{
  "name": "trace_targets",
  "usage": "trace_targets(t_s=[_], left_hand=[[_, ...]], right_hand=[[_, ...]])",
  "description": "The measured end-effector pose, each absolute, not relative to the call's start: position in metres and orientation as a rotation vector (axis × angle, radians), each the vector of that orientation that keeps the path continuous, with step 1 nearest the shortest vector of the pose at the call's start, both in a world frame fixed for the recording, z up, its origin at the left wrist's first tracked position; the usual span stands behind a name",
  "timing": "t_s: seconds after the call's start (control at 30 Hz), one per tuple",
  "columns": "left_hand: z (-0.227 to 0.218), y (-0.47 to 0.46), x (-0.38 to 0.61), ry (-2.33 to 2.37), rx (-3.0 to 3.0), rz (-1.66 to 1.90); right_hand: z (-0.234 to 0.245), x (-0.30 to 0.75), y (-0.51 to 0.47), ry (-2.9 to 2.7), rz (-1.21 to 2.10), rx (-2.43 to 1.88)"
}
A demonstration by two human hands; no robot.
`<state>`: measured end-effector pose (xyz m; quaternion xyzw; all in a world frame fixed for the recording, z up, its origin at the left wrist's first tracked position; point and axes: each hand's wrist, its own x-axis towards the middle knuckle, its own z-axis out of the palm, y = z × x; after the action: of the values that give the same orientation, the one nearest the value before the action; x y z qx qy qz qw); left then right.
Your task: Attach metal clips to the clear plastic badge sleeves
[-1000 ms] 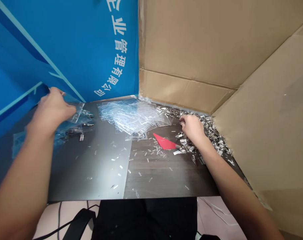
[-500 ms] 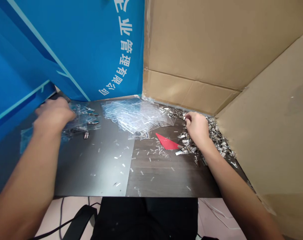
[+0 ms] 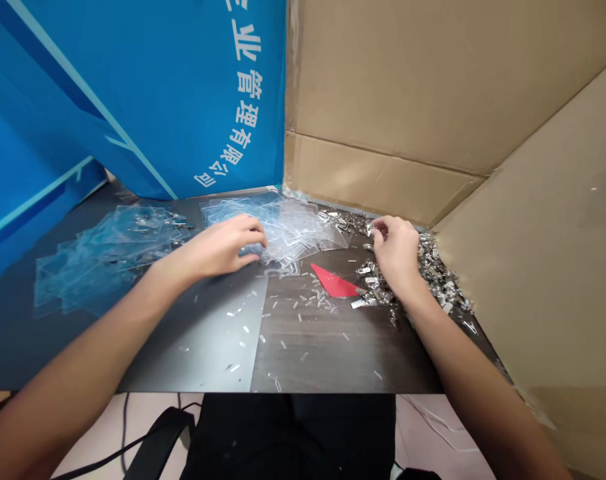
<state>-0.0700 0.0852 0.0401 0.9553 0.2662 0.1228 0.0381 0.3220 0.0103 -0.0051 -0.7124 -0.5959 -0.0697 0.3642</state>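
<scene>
My left hand (image 3: 217, 245) rests with curled fingers on a loose stack of clear plastic sleeves (image 3: 295, 227) in the middle of the dark table (image 3: 343, 360). Nothing shows gripped in it. My right hand (image 3: 395, 250) is pinched at the edge of a heap of small metal clips (image 3: 440, 275), and its fingertips hide whatever lies between them. A second spread of clear sleeves (image 3: 107, 260) lies at the left. A red triangular piece (image 3: 333, 283) sits just left of my right hand, among scattered small clear strips (image 3: 303, 307).
A blue printed banner (image 3: 157, 100) with white characters stands along the back left, and cardboard sheets (image 3: 383, 87) wall off the back and right. Black straps and dark fabric (image 3: 287, 433) show below the table's front edge, above a pale floor.
My left hand has moved right, off the left sleeves and onto the middle stack, leaving those sleeves uncovered. My right hand stays at the clip heap, slightly farther back.
</scene>
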Motion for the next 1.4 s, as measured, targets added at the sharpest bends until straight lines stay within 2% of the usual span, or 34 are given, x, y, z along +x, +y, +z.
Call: trace_targets(t_s=[0.23,0.5,0.67,0.8,0.97,1.13,1.4], left_hand=[[0.024,0.077,-0.053,0.657,3.121,0.263],[0.034,0.065,-0.050,0.793,2.878,0.656],[0.036,0.052,-0.041,0.941,2.488,0.878],[0.026,0.045,-0.027,0.891,2.021,1.020],[0.016,0.036,-0.010,0.774,1.712,1.031],[0.018,0.026,-0.004,0.725,1.652,0.963],[0.012,0.019,0.000,0.651,1.677,0.933]], right_hand=[[-0.003,0.319,0.010,-1.519,-0.119,-1.825],[0.002,0.311,0.006,-1.410,-0.079,-1.736],[0.004,0.301,0.003,-1.382,-0.022,-1.701],[0.003,0.287,-0.003,-1.401,0.177,-1.547],[0.000,0.262,-0.015,-1.469,0.529,-1.309],[0.000,0.244,-0.032,-1.684,0.712,-1.236],[0.007,0.231,-0.051,-1.885,0.823,-1.119]])
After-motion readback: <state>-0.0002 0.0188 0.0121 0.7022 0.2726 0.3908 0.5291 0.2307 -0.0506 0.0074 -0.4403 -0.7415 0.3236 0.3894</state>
